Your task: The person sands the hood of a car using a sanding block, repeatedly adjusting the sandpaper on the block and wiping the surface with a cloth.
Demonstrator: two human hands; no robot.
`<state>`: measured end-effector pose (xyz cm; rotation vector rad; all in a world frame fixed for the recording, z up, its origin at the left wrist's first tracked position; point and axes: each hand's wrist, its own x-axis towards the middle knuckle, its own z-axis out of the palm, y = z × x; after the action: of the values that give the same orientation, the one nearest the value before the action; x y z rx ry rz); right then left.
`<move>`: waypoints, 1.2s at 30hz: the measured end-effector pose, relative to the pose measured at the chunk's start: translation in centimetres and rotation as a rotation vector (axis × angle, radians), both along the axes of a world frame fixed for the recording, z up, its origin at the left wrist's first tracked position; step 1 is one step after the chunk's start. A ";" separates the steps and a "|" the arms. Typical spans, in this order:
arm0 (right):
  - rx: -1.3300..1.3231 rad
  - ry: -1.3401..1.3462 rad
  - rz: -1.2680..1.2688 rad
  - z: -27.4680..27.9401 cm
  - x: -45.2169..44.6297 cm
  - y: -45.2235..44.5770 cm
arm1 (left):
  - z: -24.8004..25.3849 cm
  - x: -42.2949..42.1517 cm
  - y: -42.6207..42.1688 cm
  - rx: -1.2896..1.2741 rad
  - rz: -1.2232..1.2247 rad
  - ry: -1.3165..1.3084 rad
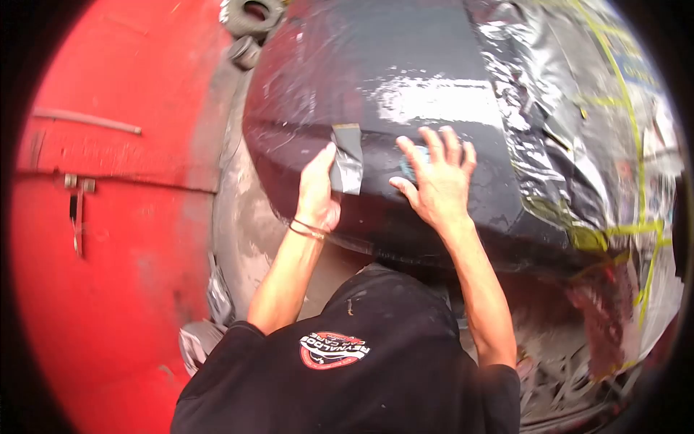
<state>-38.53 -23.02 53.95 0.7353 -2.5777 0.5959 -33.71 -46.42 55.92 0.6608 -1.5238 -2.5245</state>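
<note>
Glossy dark car panel [383,123], silvery plastic sheeting [535,108], red wall [130,282], tyres [272,20].

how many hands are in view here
2. The left hand, at the panel's near edge, holds a grey strip; the right hand, to its right, is spread over a teal pad on the dark panel. No others show.

Blue-green pad [408,171] mostly hidden beneath the right fingers [434,150], upper tire [237,23] cut off at top.
</note>
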 end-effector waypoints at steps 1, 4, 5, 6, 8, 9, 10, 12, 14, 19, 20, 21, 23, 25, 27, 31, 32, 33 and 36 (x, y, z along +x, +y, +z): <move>-0.013 -0.032 -0.043 1.2 0.7 -0.5 | 0.2 2.2 0.3 0.028 0.042 -0.057; -0.280 -0.136 0.153 4.5 3.1 -0.5 | -2.1 9.2 0.8 -0.270 -0.024 -0.110; -0.399 -0.257 0.262 5.2 4.3 -0.4 | -0.9 11.2 1.8 -0.420 -0.114 -0.101; -0.392 -0.376 0.367 6.1 5.6 -0.5 | -0.4 13.0 2.9 -0.427 -0.141 -0.095; -0.418 -0.652 0.550 5.3 7.3 -0.7 | -0.6 16.2 3.7 -0.419 -0.246 -0.115; -0.432 -0.852 0.611 4.8 8.2 -0.5 | -0.8 17.8 4.1 -0.375 -0.251 -0.024; -0.413 -1.026 0.638 4.2 8.8 -0.4 | -0.6 19.1 4.1 -0.348 -0.267 -0.064; -0.345 -1.219 0.699 3.8 10.2 -0.1 | -1.1 21.7 3.8 -0.294 -0.256 -0.085; -0.355 -1.263 0.796 2.6 12.0 0.3 | -0.3 23.8 3.7 -0.369 -0.280 -0.189; -0.330 -1.287 0.728 -0.9 17.0 1.0 | -3.6 27.3 3.0 -0.572 -0.235 -0.070; -0.348 -1.269 0.669 -1.1 18.0 1.1 | -3.7 28.3 3.0 -0.397 -0.166 -0.118; -0.406 -1.276 0.596 -1.3 19.1 1.2 | -3.6 28.9 3.1 -0.225 -0.101 -0.154; -0.530 -1.107 0.511 -2.7 21.3 1.2 | -4.3 31.1 3.7 -0.239 0.198 -0.276; -0.547 -0.941 0.388 -3.3 23.7 1.0 | -5.8 34.3 4.2 -0.094 0.289 -0.314; -0.587 -0.726 0.319 -3.9 26.8 -0.1 | -5.4 36.9 6.2 -0.004 0.228 -0.343; -0.486 -0.400 0.463 -3.7 32.7 -1.7 | -6.4 39.6 8.9 0.609 0.311 -0.035; -0.457 -0.340 0.560 -4.1 33.8 -2.0 | -7.2 39.7 9.2 0.532 0.344 0.043; -0.366 -0.336 0.639 -4.5 35.0 -2.0 | -7.2 39.5 9.2 0.453 0.370 0.121; -0.219 -0.496 0.683 -4.1 36.9 -2.1 | -7.4 40.0 8.9 0.367 0.422 0.031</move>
<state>-1.62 -25.09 49.89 1.5646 -2.5671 1.3918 6.32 -37.53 48.47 0.8746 -0.8005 -2.4700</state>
